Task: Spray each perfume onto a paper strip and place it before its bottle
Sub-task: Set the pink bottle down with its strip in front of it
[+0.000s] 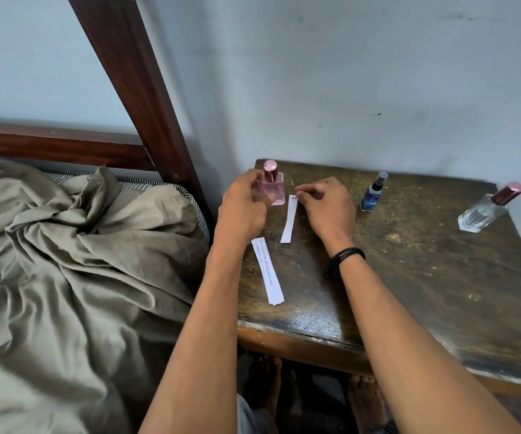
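A pink perfume bottle with a rose-gold cap stands at the table's far left corner. My left hand grips its left side, thumb across the lower front. A plain white paper strip lies flat just right of the bottle, pointing toward me. My right hand pinches the strip's far end with curled fingers. A small blue spray bottle stands further right. A clear bottle with a dark pink cap sits at the far right.
A small stack of printed paper strips lies near the left edge of the worn dark wooden table. A bed with a rumpled olive sheet and a wooden post adjoins on the left. The wall is right behind.
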Motion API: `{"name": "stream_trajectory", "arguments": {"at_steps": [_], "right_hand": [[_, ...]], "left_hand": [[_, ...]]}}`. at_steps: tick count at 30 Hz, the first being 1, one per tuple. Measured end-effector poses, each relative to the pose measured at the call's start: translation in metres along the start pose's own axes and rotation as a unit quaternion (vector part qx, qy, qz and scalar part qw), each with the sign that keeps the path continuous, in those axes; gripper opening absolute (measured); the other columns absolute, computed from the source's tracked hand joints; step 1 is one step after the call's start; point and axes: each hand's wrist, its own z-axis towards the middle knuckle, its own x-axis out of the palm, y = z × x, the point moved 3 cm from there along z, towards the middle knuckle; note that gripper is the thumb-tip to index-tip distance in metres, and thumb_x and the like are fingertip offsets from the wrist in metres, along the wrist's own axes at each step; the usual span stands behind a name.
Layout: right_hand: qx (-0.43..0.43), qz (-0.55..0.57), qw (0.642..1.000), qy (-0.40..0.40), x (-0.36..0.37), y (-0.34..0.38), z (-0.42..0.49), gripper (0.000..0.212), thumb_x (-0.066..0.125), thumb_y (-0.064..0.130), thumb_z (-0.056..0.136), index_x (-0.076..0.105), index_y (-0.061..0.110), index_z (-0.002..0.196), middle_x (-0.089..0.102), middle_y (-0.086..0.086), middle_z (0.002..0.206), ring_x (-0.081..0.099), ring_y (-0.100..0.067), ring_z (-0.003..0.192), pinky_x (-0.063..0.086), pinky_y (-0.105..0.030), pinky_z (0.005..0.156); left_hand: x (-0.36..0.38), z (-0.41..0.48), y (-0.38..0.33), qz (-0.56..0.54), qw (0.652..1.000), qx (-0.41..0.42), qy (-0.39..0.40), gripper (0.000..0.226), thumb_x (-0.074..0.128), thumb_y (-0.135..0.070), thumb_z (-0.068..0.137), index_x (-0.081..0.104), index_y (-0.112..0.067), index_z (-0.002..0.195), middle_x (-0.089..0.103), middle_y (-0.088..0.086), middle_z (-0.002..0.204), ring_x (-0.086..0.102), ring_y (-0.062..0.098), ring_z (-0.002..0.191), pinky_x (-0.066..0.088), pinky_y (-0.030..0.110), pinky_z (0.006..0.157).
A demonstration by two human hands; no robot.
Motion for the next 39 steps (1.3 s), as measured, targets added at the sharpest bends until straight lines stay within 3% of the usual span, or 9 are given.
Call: {"name": "stream_trajectory", "arguments": {"at_steps": [3, 9, 14, 19, 23, 29, 39], "right_hand": [[0.026, 0.037, 0.999, -0.026, -0.002, 0.0, -0.002, 0.011, 0.069, 0.027, 0.093, 0.079, 0.03, 0.095, 0.068, 0.013, 0.1, 0.061, -0.006, 0.088, 0.038, -0.019, 0.064], [0.067, 0.091, 0.992, -0.057, -0.005, 0.002, -0.005, 0.012, 0.068, 0.023, 0.092, 0.079, 0.027, 0.095, 0.073, 0.013, 0.094, 0.064, -0.004, 0.086, 0.039, -0.013, 0.063], [0.064, 0.086, 0.993, -0.054, -0.005, 0.003, -0.007, 0.012, 0.067, 0.023, 0.093, 0.077, 0.027, 0.097, 0.071, 0.013, 0.092, 0.064, -0.005, 0.085, 0.038, -0.013, 0.061], [0.057, 0.085, 0.993, -0.05, -0.005, 0.003, -0.007, 0.013, 0.068, 0.023, 0.092, 0.078, 0.026, 0.1, 0.072, 0.012, 0.094, 0.064, -0.005, 0.085, 0.04, -0.013, 0.063], [0.05, 0.084, 0.994, -0.048, -0.004, 0.003, -0.006, 0.013, 0.07, 0.028, 0.091, 0.079, 0.028, 0.1, 0.075, 0.012, 0.094, 0.066, -0.006, 0.085, 0.044, -0.022, 0.067], [0.041, 0.072, 0.996, -0.036, -0.005, 0.005, -0.008, 0.013, 0.069, 0.027, 0.092, 0.079, 0.029, 0.1, 0.072, 0.012, 0.091, 0.064, -0.008, 0.084, 0.042, -0.021, 0.063], [0.041, 0.061, 0.997, -0.032, -0.003, 0.004, -0.008, 0.017, 0.065, 0.025, 0.094, 0.078, 0.029, 0.104, 0.075, 0.01, 0.102, 0.065, -0.01, 0.089, 0.045, -0.025, 0.071]], "left_hand": [[0.005, 0.003, -0.002, -0.016, 1.0, 0.006, 0.001, 0.029, 0.065, -0.019, 0.093, 0.063, -0.032, 0.118, 0.067, -0.01, 0.11, 0.062, 0.016, 0.09, 0.051, 0.04, 0.092], [0.017, 0.016, -0.005, -0.006, 1.0, 0.021, 0.017, 0.032, 0.063, -0.017, 0.092, 0.061, -0.031, 0.122, 0.064, -0.006, 0.116, 0.063, 0.029, 0.098, 0.052, 0.046, 0.089], [0.023, 0.025, -0.009, -0.005, 0.999, 0.024, 0.023, 0.036, 0.059, -0.012, 0.092, 0.062, -0.032, 0.121, 0.066, -0.008, 0.115, 0.061, 0.021, 0.102, 0.051, 0.047, 0.096], [0.032, 0.03, -0.009, 0.002, 0.999, 0.029, 0.04, 0.036, 0.059, -0.009, 0.091, 0.061, -0.03, 0.12, 0.065, -0.008, 0.114, 0.063, 0.022, 0.1, 0.051, 0.047, 0.096], [0.036, 0.03, -0.006, 0.0, 0.998, 0.031, 0.055, 0.031, 0.063, -0.013, 0.092, 0.061, -0.028, 0.12, 0.066, -0.004, 0.113, 0.064, 0.022, 0.102, 0.05, 0.049, 0.098], [0.038, 0.029, -0.007, 0.008, 0.998, 0.034, 0.059, 0.029, 0.063, -0.014, 0.094, 0.06, -0.025, 0.122, 0.063, -0.002, 0.118, 0.062, 0.024, 0.106, 0.049, 0.049, 0.1], [0.04, 0.029, -0.005, 0.005, 0.998, 0.029, 0.056, 0.031, 0.063, -0.018, 0.095, 0.06, -0.027, 0.124, 0.064, -0.003, 0.121, 0.061, 0.022, 0.111, 0.047, 0.05, 0.102]]}}
